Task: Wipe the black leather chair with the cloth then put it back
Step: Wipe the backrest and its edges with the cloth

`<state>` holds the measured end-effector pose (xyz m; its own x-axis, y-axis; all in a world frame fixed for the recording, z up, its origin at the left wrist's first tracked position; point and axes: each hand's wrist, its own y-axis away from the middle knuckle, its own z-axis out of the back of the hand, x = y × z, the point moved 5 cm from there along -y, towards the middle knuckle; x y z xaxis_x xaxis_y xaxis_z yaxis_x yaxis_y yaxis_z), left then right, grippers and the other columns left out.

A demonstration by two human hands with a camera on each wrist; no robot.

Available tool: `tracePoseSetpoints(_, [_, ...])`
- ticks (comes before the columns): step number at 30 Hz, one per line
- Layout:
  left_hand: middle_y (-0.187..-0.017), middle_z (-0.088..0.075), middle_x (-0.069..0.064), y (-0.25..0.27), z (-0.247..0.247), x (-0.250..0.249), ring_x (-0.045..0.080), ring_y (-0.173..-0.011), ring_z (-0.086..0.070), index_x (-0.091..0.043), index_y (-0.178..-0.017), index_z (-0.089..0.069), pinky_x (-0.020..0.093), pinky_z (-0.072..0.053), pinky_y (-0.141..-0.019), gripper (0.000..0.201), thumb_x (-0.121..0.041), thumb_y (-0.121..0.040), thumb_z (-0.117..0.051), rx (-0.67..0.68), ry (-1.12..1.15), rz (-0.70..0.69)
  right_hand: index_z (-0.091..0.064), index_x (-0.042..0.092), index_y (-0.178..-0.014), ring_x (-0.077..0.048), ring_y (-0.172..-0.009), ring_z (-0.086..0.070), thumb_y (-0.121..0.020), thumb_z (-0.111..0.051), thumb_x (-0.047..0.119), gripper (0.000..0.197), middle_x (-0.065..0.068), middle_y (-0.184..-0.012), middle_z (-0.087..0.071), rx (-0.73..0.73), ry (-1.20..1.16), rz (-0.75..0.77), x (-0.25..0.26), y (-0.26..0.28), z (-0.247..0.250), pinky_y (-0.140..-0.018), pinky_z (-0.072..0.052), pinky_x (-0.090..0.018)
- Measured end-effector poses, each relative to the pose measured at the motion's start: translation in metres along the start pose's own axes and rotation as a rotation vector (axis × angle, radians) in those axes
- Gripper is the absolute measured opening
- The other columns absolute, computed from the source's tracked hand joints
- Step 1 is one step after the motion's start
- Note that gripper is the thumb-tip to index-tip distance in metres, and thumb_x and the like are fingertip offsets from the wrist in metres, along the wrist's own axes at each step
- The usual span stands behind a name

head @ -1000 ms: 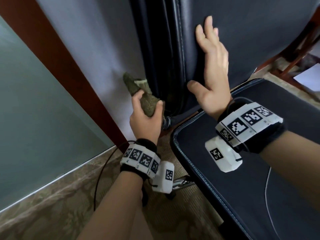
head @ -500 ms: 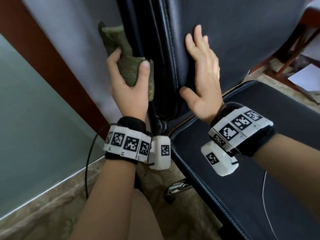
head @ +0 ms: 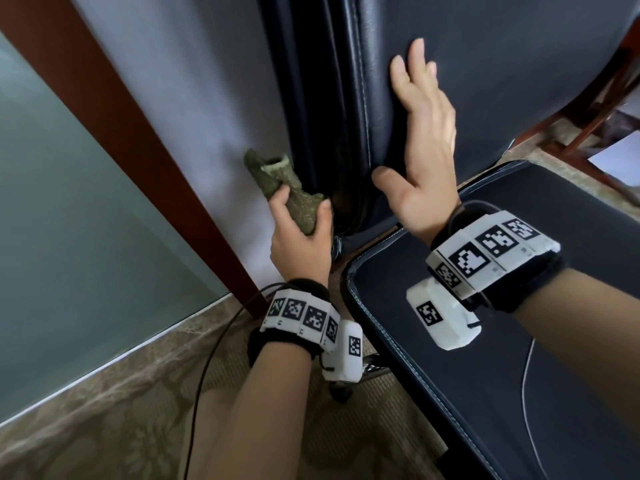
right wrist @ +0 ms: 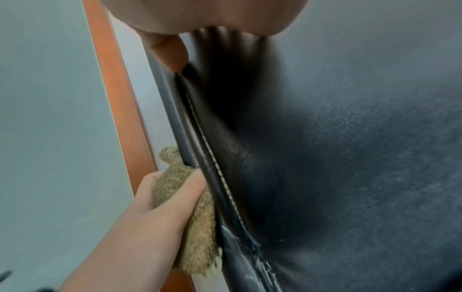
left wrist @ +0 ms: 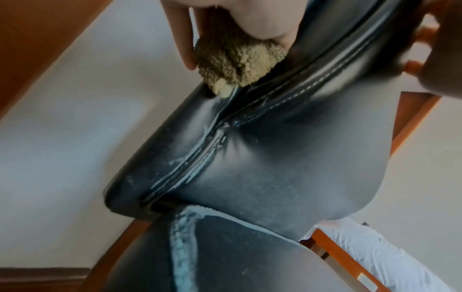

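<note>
The black leather chair's backrest (head: 502, 74) rises ahead, and its seat (head: 519, 358) lies at the lower right. My left hand (head: 301, 233) grips a bunched olive-green cloth (head: 280, 188) against the lower left side edge of the backrest, near the joint with the seat. In the left wrist view the cloth (left wrist: 232, 57) touches the stitched seam of the chair (left wrist: 287, 158). My right hand (head: 419, 133) lies flat with straight fingers on the backrest front. In the right wrist view the cloth (right wrist: 190, 215) sits beside the piped edge of the backrest (right wrist: 350, 158).
A pale wall (head: 194, 98) stands close behind the chair's left side, with a brown wooden frame (head: 114, 119) and frosted glass panel (head: 62, 237) further left. Patterned carpet (head: 104, 417) covers the floor. A wooden chair leg (head: 588, 109) and white paper (head: 620, 157) lie at the right.
My left hand has slid the cloth down the backrest's side edge from its raised position half a second ago. The right hand stays pressed on the backrest.
</note>
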<state>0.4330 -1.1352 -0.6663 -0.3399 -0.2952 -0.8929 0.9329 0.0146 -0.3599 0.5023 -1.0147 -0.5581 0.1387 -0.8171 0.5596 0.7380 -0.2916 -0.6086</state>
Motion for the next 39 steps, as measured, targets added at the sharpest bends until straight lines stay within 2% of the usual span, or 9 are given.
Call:
tracePoseSetpoints(8, [-0.089, -0.053, -0.01, 0.003, 0.002, 0.017, 0.025, -0.09, -0.063, -0.017, -0.126, -0.044, 0.031, -0.048, -0.074, 0.05, -0.036, -0.085, -0.064, 0.181, -0.19, 0.016, -0.022, -0.002, -0.142, -0.045, -0.139, -0.009, -0.057, -0.055, 0.005, 0.092, -0.029, -0.15, -0.013, 0.011, 0.023, 0.015, -0.003, 0.005, -0.001, -0.109, -0.012, -0.063])
tracePoseSetpoints(11, [-0.091, -0.053, -0.016, 0.002, 0.012, 0.014, 0.011, -0.087, -0.06, -0.016, -0.126, -0.048, 0.017, -0.042, -0.075, 0.047, -0.028, -0.085, -0.067, 0.164, -0.113, 0.001, -0.022, -0.001, -0.142, -0.044, -0.139, -0.01, -0.055, -0.055, 0.006, 0.093, -0.028, -0.15, -0.013, 0.013, 0.02, 0.015, -0.004, 0.004, 0.002, -0.11, -0.012, -0.059])
tracePoseSetpoints(14, [-0.096, -0.048, -0.027, -0.008, 0.029, -0.006, -0.01, -0.08, -0.054, -0.016, -0.121, -0.048, -0.001, -0.037, -0.071, 0.043, -0.015, -0.083, -0.068, -0.005, 0.109, -0.064, -0.021, 0.002, -0.143, -0.042, -0.14, -0.011, -0.055, -0.054, 0.006, 0.094, -0.026, -0.151, -0.013, 0.014, 0.027, 0.02, -0.006, 0.005, 0.004, -0.111, -0.013, -0.053])
tracePoseSetpoints(17, [-0.103, -0.049, -0.023, -0.022, 0.029, -0.031, -0.018, -0.089, -0.055, -0.016, -0.123, -0.04, 0.003, -0.041, -0.077, 0.044, -0.009, -0.086, -0.062, -0.084, 0.311, -0.126, -0.022, 0.004, -0.143, -0.04, -0.14, -0.011, -0.055, -0.054, 0.007, 0.094, -0.024, -0.152, -0.014, 0.019, 0.028, 0.019, -0.007, 0.006, 0.005, -0.111, -0.014, -0.052])
tracePoseSetpoints(20, [-0.105, -0.046, -0.028, -0.031, 0.014, -0.046, -0.02, -0.093, -0.053, -0.013, -0.128, -0.037, 0.006, -0.041, -0.081, 0.047, -0.009, -0.087, -0.061, -0.072, 0.337, -0.177, -0.023, 0.004, -0.143, -0.04, -0.14, -0.011, -0.056, -0.056, 0.006, 0.093, -0.024, -0.152, -0.015, 0.022, 0.027, 0.02, -0.007, 0.005, 0.004, -0.112, -0.014, -0.054])
tracePoseSetpoints(25, [-0.102, -0.049, -0.029, -0.024, 0.001, -0.023, -0.017, -0.089, -0.054, -0.028, -0.122, -0.038, 0.01, -0.045, -0.079, 0.047, -0.018, -0.084, -0.064, -0.033, 0.257, -0.131, -0.024, 0.002, -0.143, -0.041, -0.14, -0.01, -0.058, -0.055, 0.007, 0.091, -0.025, -0.152, -0.014, 0.035, 0.023, 0.024, -0.006, 0.005, 0.002, -0.111, -0.014, -0.057])
tracePoseSetpoints(28, [-0.096, -0.051, -0.028, -0.016, -0.003, -0.001, -0.015, -0.085, -0.055, -0.018, -0.127, -0.044, 0.004, -0.042, -0.076, 0.049, -0.019, -0.083, -0.066, 0.003, 0.213, -0.065, -0.024, 0.001, -0.143, -0.042, -0.14, -0.01, -0.058, -0.053, 0.011, 0.09, -0.026, -0.151, -0.014, 0.017, 0.014, 0.026, -0.005, 0.004, 0.001, -0.11, -0.014, -0.058])
tracePoseSetpoints(31, [-0.093, -0.056, -0.019, -0.005, -0.009, 0.019, -0.004, -0.082, -0.056, -0.013, -0.129, -0.044, 0.004, -0.042, -0.073, 0.052, -0.021, -0.083, -0.068, 0.057, 0.163, -0.003, -0.024, -0.001, -0.142, -0.042, -0.14, -0.01, -0.059, -0.052, 0.01, 0.088, -0.027, -0.151, -0.014, 0.003, 0.022, 0.029, -0.005, 0.005, 0.002, -0.11, -0.013, -0.06])
tracePoseSetpoints(39, [-0.094, -0.06, -0.004, 0.008, -0.016, 0.049, 0.015, -0.086, -0.06, -0.018, -0.129, -0.042, 0.018, -0.044, -0.074, 0.054, -0.028, -0.083, -0.069, 0.196, 0.017, 0.132, -0.021, -0.001, -0.143, -0.042, -0.14, -0.007, -0.058, -0.054, 0.005, 0.092, -0.026, -0.152, -0.011, 0.001, 0.027, 0.005, -0.004, 0.003, 0.0, -0.111, -0.009, -0.059])
